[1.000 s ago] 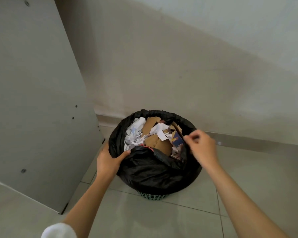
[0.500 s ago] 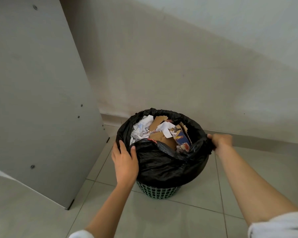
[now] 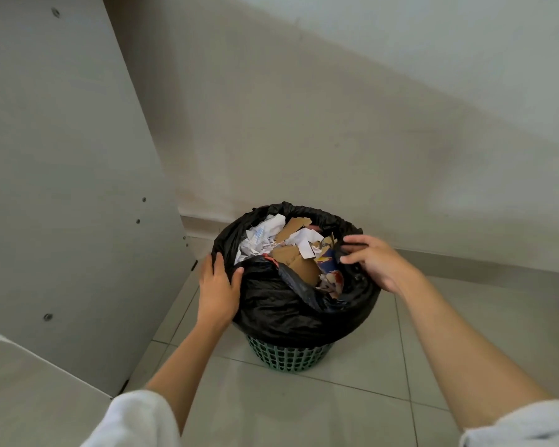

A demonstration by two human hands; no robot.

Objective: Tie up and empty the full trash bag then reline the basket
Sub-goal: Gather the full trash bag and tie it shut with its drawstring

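Right grip (image 3: 373, 262) is closed on the trash bag (image 3: 291, 304): thumb and forefinger pinch a fold of the black plastic at the right side of the rim, with the other fingers loosely curled behind. Left grip (image 3: 218, 287) lies spread and fairly flat on the bag's left shoulder, thumb out along the front fold. It presses the plastic rather than clutching it.

The bag sits in the green lattice basket (image 3: 288, 353), its hem turned down over the rim so that only the bottom band of the basket shows. The basket stands on the tiled floor (image 3: 304, 408), near the wall (image 3: 336, 124) and just beside a grey panel (image 3: 62, 156) on the left. The bag is filled to the brim with white paper scraps (image 3: 262, 237) and torn cardboard (image 3: 291, 256), and some pieces stand above the edge.

By my reading the hem is being freed from the rim, ahead of gathering and tying.

Several things could go wrong from here. With only one side pinched, an uneven pull could tilt the heaped load and tip scraps over the far or left edge onto the floor. The stiff cardboard corners near the right grip could pierce the thin plastic if the mouth is drawn tight across them. The basket looks light, so it may lift or topple with the bag unless it is held down. With so little slack above the load, the knot may be hard to close.
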